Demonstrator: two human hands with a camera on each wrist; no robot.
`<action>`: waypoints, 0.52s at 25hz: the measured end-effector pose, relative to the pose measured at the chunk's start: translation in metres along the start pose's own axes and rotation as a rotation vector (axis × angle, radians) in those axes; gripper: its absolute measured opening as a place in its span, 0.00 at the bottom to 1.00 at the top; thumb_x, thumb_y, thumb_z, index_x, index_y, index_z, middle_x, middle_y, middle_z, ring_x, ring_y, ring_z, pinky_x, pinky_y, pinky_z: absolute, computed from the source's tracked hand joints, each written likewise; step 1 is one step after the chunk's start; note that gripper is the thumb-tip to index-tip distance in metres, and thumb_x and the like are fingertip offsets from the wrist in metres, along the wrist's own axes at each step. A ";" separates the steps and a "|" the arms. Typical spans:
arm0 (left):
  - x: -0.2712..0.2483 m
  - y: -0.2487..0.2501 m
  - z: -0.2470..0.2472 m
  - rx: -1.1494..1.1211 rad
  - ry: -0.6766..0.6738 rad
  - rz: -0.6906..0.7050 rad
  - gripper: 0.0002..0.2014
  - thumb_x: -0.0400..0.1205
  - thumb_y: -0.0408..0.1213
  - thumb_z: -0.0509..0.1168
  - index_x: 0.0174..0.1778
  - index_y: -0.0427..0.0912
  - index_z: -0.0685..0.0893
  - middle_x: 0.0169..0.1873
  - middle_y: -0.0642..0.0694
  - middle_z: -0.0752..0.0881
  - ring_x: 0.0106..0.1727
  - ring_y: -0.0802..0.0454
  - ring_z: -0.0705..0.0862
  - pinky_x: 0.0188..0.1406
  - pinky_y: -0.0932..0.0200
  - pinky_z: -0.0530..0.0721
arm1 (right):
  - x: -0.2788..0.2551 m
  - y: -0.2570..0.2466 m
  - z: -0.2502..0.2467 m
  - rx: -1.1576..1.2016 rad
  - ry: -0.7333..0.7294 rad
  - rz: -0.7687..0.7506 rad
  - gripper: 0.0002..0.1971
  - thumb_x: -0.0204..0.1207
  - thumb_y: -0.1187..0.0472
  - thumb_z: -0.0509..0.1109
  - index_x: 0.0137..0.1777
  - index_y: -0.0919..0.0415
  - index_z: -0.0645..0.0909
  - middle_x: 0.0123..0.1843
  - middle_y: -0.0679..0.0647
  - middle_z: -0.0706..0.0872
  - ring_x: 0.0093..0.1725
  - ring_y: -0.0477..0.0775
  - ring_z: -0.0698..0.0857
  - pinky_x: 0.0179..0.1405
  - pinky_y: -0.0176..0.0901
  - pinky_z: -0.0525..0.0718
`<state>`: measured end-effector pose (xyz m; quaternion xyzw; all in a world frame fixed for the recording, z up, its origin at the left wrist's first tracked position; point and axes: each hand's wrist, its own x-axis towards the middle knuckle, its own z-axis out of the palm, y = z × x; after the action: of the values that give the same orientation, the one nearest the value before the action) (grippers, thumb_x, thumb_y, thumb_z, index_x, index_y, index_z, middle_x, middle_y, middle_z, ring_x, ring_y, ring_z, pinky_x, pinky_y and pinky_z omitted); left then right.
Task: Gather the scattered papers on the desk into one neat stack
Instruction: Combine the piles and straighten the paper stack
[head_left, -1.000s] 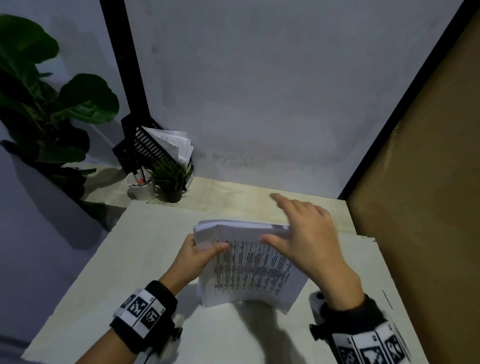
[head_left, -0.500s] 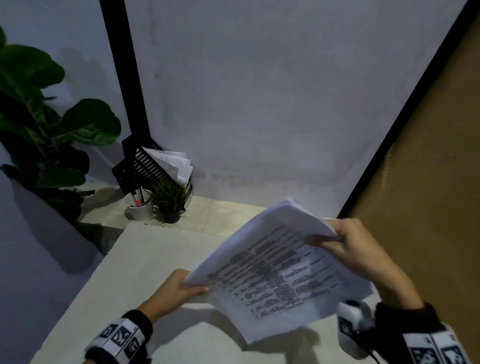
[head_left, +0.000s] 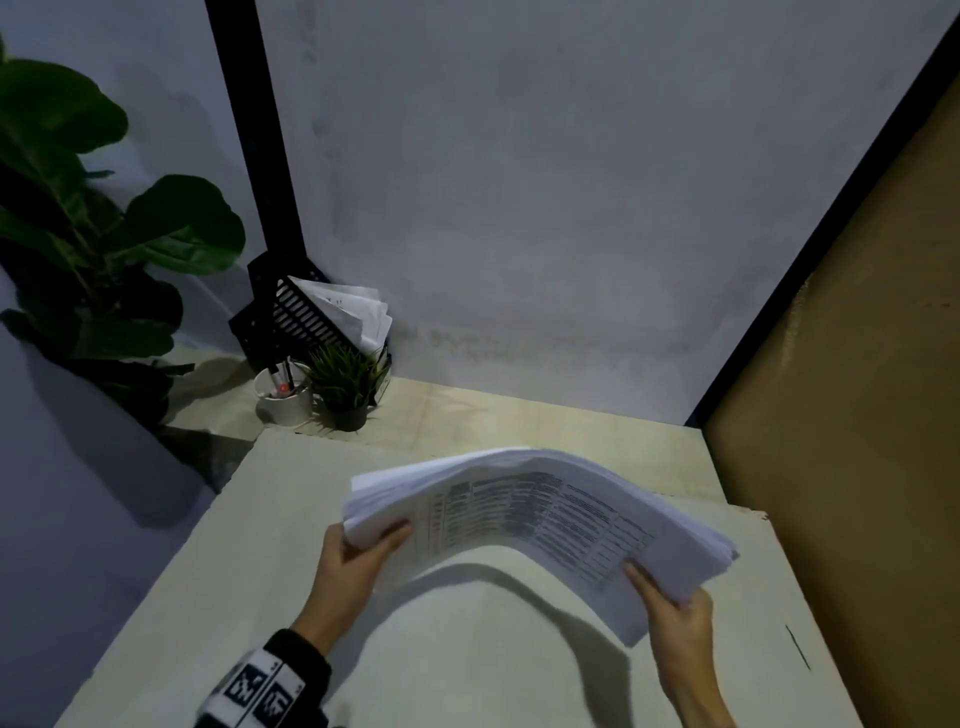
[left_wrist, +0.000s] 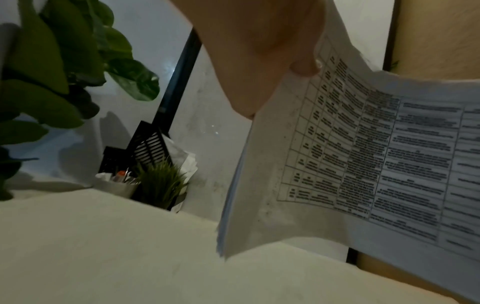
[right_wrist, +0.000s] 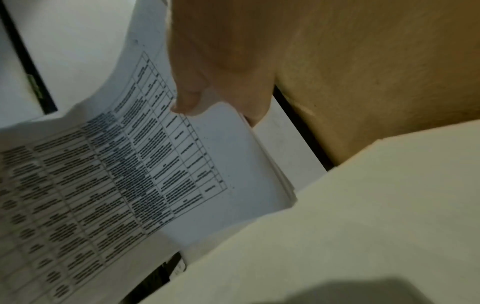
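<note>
A thick stack of papers (head_left: 535, 514), its top sheet printed with a table, is held above the pale desk (head_left: 291, 519), bowed upward in the middle. My left hand (head_left: 363, 545) grips its left end, thumb on top. My right hand (head_left: 670, 597) grips the right end, thumb on the printed sheet. In the left wrist view the stack (left_wrist: 363, 164) hangs from my thumb (left_wrist: 303, 65). The right wrist view shows my thumb (right_wrist: 187, 98) pressing the stack's (right_wrist: 155, 164) edge, where the sheets fan slightly. The stack's shadow falls on the desk below.
At the back left corner stand a black file rack with papers (head_left: 317, 317), a white cup of pens (head_left: 283, 400) and a small potted plant (head_left: 345, 384). A large leafy plant (head_left: 88, 234) is at the far left. A brown panel (head_left: 857, 415) walls the right side.
The stack stood on edge a second ago with my right hand on its top. Both hands have since lifted it, turned it lengthwise and now hold it by its two ends, bowed.
</note>
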<state>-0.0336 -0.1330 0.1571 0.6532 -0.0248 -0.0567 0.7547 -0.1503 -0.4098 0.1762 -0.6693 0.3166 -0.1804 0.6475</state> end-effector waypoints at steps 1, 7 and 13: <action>-0.006 -0.002 0.000 0.040 -0.009 0.000 0.15 0.64 0.41 0.77 0.45 0.44 0.87 0.37 0.51 0.93 0.40 0.53 0.90 0.37 0.63 0.88 | 0.000 0.010 0.003 0.019 0.009 0.040 0.09 0.70 0.73 0.72 0.49 0.71 0.81 0.42 0.59 0.85 0.38 0.56 0.81 0.26 0.32 0.82; -0.024 -0.009 0.004 0.052 -0.034 -0.074 0.03 0.75 0.34 0.69 0.42 0.40 0.88 0.30 0.55 0.92 0.36 0.56 0.89 0.32 0.71 0.84 | -0.005 0.040 0.016 0.025 0.025 0.047 0.08 0.69 0.70 0.74 0.47 0.61 0.83 0.50 0.63 0.86 0.55 0.62 0.85 0.50 0.51 0.82; -0.022 -0.002 -0.004 0.074 -0.090 0.021 0.16 0.73 0.24 0.70 0.38 0.54 0.91 0.36 0.62 0.92 0.39 0.66 0.87 0.37 0.74 0.83 | 0.000 0.031 0.008 0.100 -0.099 -0.085 0.11 0.62 0.56 0.80 0.44 0.55 0.85 0.40 0.50 0.90 0.46 0.53 0.86 0.33 0.30 0.85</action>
<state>-0.0552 -0.1268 0.1558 0.6771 -0.0677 -0.0773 0.7287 -0.1515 -0.4027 0.1450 -0.6569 0.2462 -0.1902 0.6868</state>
